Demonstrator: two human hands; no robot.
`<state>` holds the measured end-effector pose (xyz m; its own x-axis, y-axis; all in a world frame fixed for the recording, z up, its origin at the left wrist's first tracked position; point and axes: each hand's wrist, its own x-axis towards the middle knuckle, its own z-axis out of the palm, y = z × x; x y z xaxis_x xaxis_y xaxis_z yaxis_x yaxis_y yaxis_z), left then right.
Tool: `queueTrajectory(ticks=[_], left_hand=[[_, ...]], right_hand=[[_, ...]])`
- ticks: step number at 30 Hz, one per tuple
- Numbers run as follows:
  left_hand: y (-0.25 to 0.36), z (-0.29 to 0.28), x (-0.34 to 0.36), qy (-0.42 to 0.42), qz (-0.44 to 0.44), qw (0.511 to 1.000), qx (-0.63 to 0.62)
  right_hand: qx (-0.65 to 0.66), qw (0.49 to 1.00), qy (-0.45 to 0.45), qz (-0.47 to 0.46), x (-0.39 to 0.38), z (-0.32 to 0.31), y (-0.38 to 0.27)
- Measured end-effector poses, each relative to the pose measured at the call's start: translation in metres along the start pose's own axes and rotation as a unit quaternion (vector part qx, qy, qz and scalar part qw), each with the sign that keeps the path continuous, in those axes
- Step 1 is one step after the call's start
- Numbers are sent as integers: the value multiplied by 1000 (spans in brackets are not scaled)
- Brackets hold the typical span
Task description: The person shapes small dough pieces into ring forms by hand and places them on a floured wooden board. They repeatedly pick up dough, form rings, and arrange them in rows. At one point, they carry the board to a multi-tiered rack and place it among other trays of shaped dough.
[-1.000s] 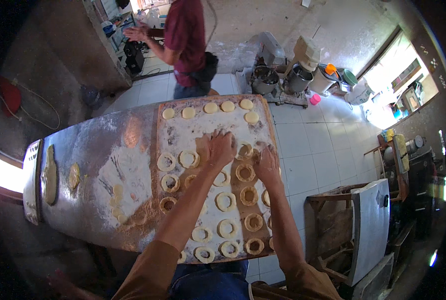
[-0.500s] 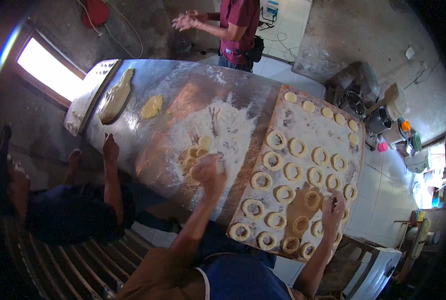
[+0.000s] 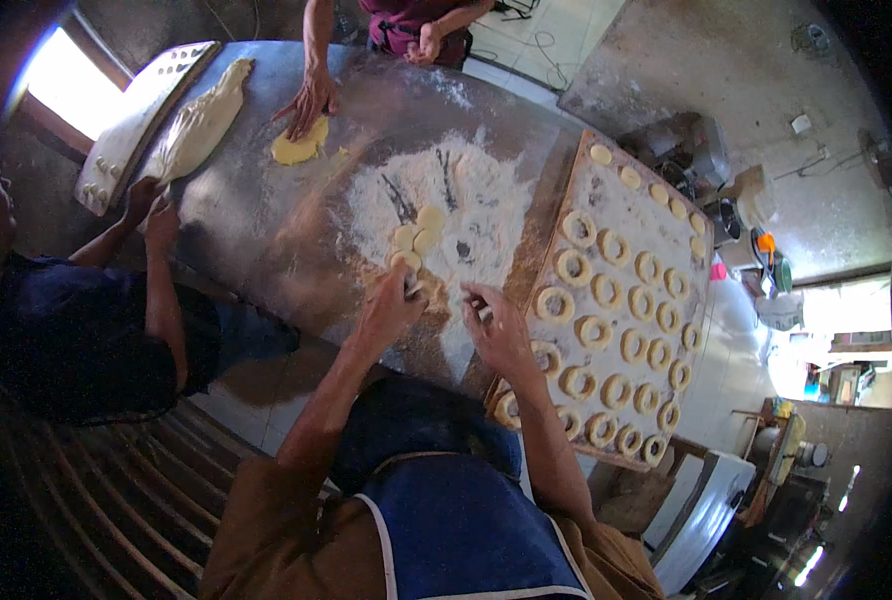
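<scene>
My left hand [image 3: 390, 308] is at the near side of the flour patch [image 3: 486, 190], its fingers closed on the edge of a pale round dough disc [image 3: 405, 261]. Just beyond it lie a few more flat dough discs [image 3: 426, 230], partly overlapping. To the right, my right hand [image 3: 500, 330] hovers over the floured table with curled fingers; whether anything small sits in them is hidden. Right of this hand is a floured board [image 3: 656, 225] bearing rows of dough rings [image 3: 594, 332], with several small dough discs [image 3: 630, 178] along its far edge.
Across the metal table [image 3: 266, 220], a co-worker's hand [image 3: 311, 100] presses a yellow dough piece [image 3: 301, 147]. At left, another co-worker's hands [image 3: 156, 200] touch a long pale dough slab [image 3: 201, 120]. A tray with small pieces [image 3: 146, 125] lies beyond. A slatted bench [image 3: 116, 500] stands lower left.
My right hand has come left from the ring board to the floured table. The far co-worker's hand has come down onto the yellow dough, and the left co-worker's hands have reached the slab.
</scene>
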<state>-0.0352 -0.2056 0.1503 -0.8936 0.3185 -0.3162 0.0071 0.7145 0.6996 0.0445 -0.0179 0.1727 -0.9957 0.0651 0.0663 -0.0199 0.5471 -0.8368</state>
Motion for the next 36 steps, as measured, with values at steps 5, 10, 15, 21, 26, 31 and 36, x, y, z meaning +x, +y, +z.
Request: queueTrajectory(ticks=[5, 10, 15, 21, 26, 31, 36], left_hand=[[-11, 22, -16, 62, 69, 925, -368], [-6, 22, -25, 74, 22, 909, -410], [3, 12, -25, 34, 59, 886, -458], [2, 27, -14, 42, 119, 900, -417], [9, 48, -13, -72, -1, 671, -738], [21, 18, -12, -246, 38, 761, -599], [21, 57, 8, -135, 111, 694, -699]], right_hand=[[226, 967, -13, 114, 16, 34, 6], [205, 967, -2, 149, 14, 30, -26], [186, 971, 68, 132, 12, 32, -28], [184, 965, 157, 104, 12, 35, -37], [169, 971, -40, 165, 10, 9, -28], [461, 855, 48, 233, 16, 2, -33], [157, 943, 107, 274, 15, 20, 43]])
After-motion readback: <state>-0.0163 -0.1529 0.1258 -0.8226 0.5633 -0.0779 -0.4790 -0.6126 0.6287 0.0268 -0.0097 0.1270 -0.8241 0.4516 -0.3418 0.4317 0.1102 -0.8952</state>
